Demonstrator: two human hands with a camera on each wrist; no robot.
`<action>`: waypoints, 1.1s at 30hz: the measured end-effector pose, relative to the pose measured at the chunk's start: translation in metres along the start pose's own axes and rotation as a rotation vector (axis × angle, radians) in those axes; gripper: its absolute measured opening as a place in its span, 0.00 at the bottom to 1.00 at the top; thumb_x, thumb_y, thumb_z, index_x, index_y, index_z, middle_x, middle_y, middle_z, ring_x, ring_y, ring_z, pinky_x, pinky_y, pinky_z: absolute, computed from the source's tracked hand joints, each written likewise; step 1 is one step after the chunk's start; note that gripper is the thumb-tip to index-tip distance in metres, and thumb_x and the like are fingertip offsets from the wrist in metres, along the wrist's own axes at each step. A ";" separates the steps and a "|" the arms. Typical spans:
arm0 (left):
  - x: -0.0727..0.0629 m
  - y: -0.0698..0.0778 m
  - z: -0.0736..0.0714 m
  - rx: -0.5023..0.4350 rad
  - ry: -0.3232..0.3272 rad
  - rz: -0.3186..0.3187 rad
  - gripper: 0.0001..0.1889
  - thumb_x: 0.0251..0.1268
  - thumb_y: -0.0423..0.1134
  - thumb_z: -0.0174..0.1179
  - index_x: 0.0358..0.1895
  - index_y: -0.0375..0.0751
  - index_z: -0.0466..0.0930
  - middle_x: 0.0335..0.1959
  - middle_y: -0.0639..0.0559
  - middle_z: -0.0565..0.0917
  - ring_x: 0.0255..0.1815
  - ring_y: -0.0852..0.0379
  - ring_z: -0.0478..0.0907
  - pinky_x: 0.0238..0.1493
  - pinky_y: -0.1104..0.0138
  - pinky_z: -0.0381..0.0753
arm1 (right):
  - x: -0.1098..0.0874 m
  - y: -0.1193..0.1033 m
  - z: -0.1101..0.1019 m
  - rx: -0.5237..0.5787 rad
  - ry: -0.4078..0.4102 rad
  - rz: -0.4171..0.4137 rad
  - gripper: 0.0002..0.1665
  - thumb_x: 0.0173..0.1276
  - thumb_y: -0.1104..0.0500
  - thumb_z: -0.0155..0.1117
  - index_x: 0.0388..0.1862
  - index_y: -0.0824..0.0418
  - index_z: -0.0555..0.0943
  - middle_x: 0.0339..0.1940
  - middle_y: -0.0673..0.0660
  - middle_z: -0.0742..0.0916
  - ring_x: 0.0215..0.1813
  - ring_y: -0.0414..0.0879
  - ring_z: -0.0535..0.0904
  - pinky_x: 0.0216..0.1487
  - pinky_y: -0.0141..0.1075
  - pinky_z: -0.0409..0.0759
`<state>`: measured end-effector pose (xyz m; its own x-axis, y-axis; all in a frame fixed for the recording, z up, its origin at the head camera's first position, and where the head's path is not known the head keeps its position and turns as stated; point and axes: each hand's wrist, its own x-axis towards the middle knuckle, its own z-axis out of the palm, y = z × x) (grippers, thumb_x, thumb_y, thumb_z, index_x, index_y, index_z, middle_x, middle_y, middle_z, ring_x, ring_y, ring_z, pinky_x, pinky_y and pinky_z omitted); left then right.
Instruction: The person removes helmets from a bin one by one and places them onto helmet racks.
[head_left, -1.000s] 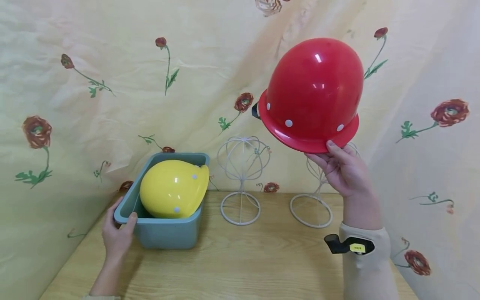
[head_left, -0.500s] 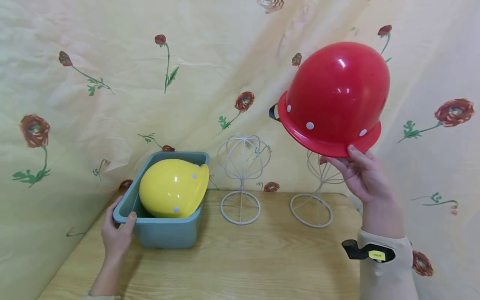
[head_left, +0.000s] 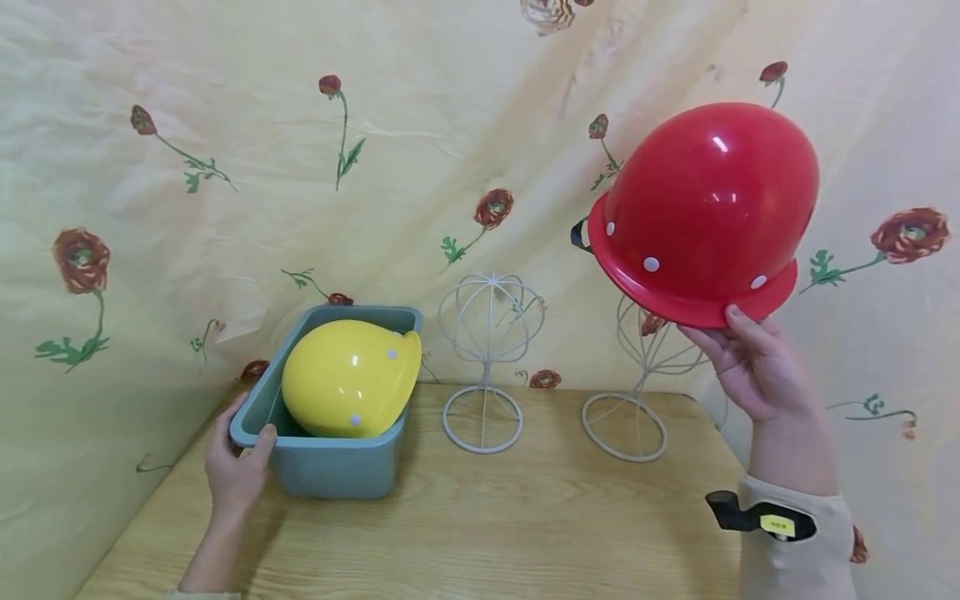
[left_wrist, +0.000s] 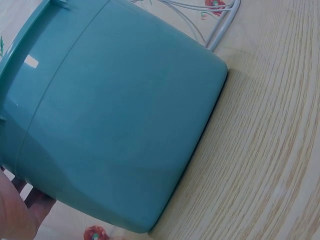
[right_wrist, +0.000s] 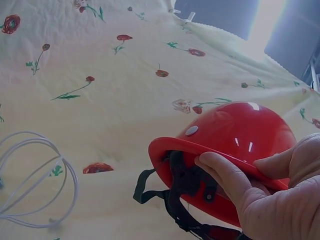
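Overall, we find a flowered cloth (head_left: 420,150) as backdrop at twelve o'clock in the head view, with a wooden table (head_left: 480,525) below at six. A blue-green bin (head_left: 333,471) stands at eight o'clock. At two o'clock we note a red helmet (head_left: 712,208), tilted and raised off the table. A yellow helmet (head_left: 345,375) lies on its side in the bin, brim towards three. One wire stand (head_left: 487,372) is at six o'clock; a second stand (head_left: 642,379), at four, is partly hidden by the red helmet. The right hand (head_left: 761,367) pinches the red brim; the left hand (head_left: 234,471) grips the bin's seven o'clock corner. A dark strap (right_wrist: 175,209) hangs beneath the red helmet.

We judge the step in hand to be positioning that helmet near the second stand; seating it there would call for levelling the brim, centring over the wires and clearing the strap.
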<state>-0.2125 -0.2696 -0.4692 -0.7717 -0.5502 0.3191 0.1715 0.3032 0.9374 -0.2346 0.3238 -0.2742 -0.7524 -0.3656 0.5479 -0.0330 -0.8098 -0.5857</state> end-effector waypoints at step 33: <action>0.001 0.000 0.000 -0.006 0.024 0.036 0.32 0.70 0.35 0.64 0.77 0.44 0.73 0.58 0.72 0.74 0.52 0.75 0.72 0.48 0.89 0.70 | -0.026 -0.020 -0.034 0.027 0.141 0.030 0.33 0.87 0.67 0.29 0.85 0.55 0.64 0.75 0.66 0.80 0.70 0.67 0.80 0.66 0.53 0.80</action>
<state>-0.2136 -0.2703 -0.4687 -0.7502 -0.5572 0.3559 0.2025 0.3187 0.9260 -0.2368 0.3654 -0.2973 -0.8379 -0.3234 0.4397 0.0075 -0.8123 -0.5832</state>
